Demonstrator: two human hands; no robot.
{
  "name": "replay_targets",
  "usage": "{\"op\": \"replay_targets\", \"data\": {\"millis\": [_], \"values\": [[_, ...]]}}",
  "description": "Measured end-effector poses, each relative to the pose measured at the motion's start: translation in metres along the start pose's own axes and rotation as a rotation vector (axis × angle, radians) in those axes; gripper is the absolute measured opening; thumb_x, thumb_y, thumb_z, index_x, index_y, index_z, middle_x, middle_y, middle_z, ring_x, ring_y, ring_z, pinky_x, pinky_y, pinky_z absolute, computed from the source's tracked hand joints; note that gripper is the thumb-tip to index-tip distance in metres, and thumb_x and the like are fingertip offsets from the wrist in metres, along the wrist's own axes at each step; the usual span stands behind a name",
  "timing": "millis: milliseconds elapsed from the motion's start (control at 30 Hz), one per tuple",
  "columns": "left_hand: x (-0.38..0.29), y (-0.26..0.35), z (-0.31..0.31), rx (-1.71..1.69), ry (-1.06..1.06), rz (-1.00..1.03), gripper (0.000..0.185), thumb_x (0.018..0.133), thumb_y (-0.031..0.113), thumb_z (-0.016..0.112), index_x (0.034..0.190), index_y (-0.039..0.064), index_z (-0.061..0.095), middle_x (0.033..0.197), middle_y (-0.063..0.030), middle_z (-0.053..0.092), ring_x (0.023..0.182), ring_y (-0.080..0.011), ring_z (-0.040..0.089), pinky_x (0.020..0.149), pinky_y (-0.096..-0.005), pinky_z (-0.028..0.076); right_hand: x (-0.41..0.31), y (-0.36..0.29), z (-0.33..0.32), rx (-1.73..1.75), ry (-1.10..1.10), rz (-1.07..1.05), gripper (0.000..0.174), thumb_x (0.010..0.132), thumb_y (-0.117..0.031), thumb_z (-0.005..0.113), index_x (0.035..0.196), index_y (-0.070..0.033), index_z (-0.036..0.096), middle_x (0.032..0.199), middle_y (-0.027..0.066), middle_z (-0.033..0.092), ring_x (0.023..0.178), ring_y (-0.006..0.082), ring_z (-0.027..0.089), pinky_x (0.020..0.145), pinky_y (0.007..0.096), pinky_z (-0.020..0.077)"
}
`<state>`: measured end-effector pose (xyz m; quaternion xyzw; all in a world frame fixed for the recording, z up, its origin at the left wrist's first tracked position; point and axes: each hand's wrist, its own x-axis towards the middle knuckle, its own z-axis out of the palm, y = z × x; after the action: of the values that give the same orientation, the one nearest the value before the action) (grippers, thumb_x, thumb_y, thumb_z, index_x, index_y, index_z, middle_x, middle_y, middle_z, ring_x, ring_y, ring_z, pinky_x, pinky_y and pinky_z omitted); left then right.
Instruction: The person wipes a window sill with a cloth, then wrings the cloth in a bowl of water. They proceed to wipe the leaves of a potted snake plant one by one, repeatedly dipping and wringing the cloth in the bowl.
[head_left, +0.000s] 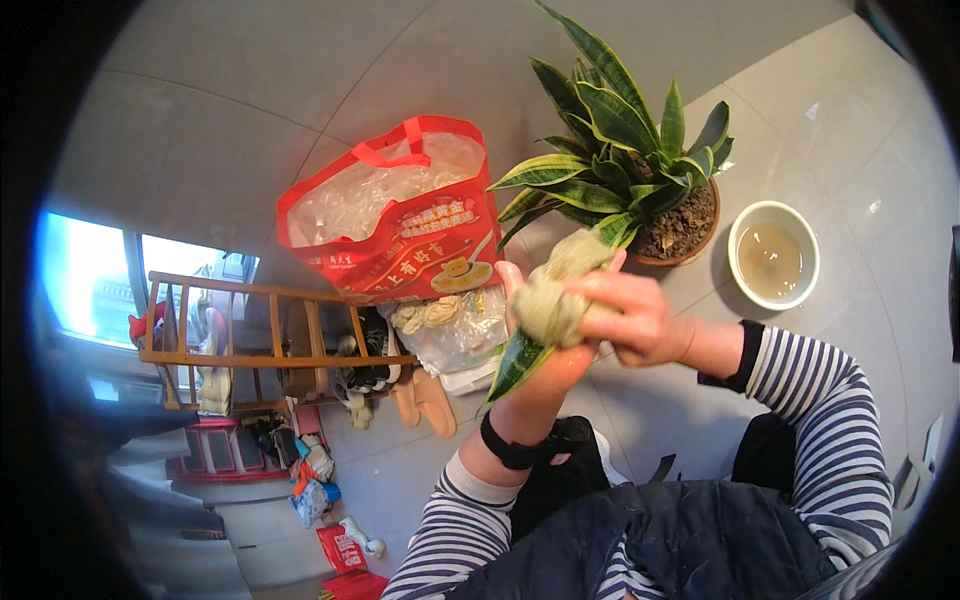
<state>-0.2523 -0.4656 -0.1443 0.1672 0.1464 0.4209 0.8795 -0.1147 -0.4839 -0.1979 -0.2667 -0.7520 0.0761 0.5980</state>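
A long yellow-edged snake plant leaf runs across my left hand, which supports it from below with the thumb raised. My right hand is closed on a damp beige cloth pressed over the leaf's upper side, so the leaf's middle is hidden. The leaf reaches back towards the potted snake plant, whose brown pot holds clumpy soil. Right of the pot, a white bowl of cloudy brownish water stands on the tiled floor.
Left of the plant stands a red bag lined with clear plastic. Beside it lies a clear plastic bag with beige pieces on it. A wooden shoe rack with shoes is further left, near peach slippers. Grey wall tiles rise behind.
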Motion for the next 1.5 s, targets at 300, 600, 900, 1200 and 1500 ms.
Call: {"op": "replay_targets", "data": {"millis": [300, 600, 900, 1200, 1500], "values": [[0.004, 0.004, -0.022, 0.172, 0.029, -0.127, 0.081, 0.092, 0.069, 0.033, 0.132, -0.001, 0.047, 0.126, -0.0179, 0.054, 0.121, -0.0251, 0.047, 0.106, -0.0404, 0.031, -0.013, 0.032, -0.012, 0.050, 0.125, 0.355, 0.041, 0.065, 0.009, 0.053, 0.103, -0.004, 0.058, 0.098, 0.0174, 0.058, 0.093, 0.0400, 0.057, 0.081, 0.0416, 0.0490], [0.013, -0.007, -0.041, -0.010, 0.067, -0.137, 0.083, 0.092, 0.068, 0.036, 0.126, -0.006, 0.049, 0.116, -0.0138, 0.060, 0.105, -0.0228, 0.058, 0.098, -0.0356, 0.042, -0.022, 0.034, -0.018, -0.057, 0.025, 0.206, 0.040, 0.064, 0.002, 0.060, 0.102, -0.008, 0.056, 0.101, 0.0152, 0.057, 0.093, 0.0377, 0.058, 0.081, 0.0410, 0.0494], [0.041, -0.020, -0.076, 0.237, 0.236, -0.095, 0.071, 0.096, 0.062, 0.030, 0.124, 0.001, 0.052, 0.119, -0.0121, 0.059, 0.112, -0.0236, 0.055, 0.103, -0.0376, 0.039, -0.030, 0.055, -0.013, 0.046, 0.064, 0.418, 0.035, 0.070, 0.006, 0.048, 0.103, -0.003, 0.054, 0.096, 0.0169, 0.057, 0.093, 0.0396, 0.056, 0.081, 0.0417, 0.0474], [0.051, -0.026, -0.052, 0.193, 0.248, -0.061, 0.083, 0.092, 0.070, 0.032, 0.131, -0.001, 0.046, 0.120, -0.0092, 0.058, 0.106, -0.0193, 0.057, 0.094, -0.0313, 0.046, -0.038, 0.066, -0.017, -0.034, 0.009, 0.240, 0.035, 0.070, 0.000, 0.057, 0.104, -0.008, 0.052, 0.091, 0.0131, 0.054, 0.085, 0.0368, 0.056, 0.072, 0.0419, 0.0463], [0.059, -0.027, -0.044, 0.263, 0.422, -0.150, 0.097, 0.083, 0.079, 0.036, 0.139, -0.001, 0.038, 0.114, -0.0093, 0.060, 0.100, -0.0176, 0.060, 0.085, -0.0255, 0.052, -0.044, 0.113, -0.017, -0.096, -0.052, 0.666, 0.027, 0.093, -0.023, 0.051, 0.112, -0.004, 0.048, 0.099, 0.0215, 0.058, 0.086, 0.0440, 0.058, 0.072, 0.0490, 0.0468]]}}
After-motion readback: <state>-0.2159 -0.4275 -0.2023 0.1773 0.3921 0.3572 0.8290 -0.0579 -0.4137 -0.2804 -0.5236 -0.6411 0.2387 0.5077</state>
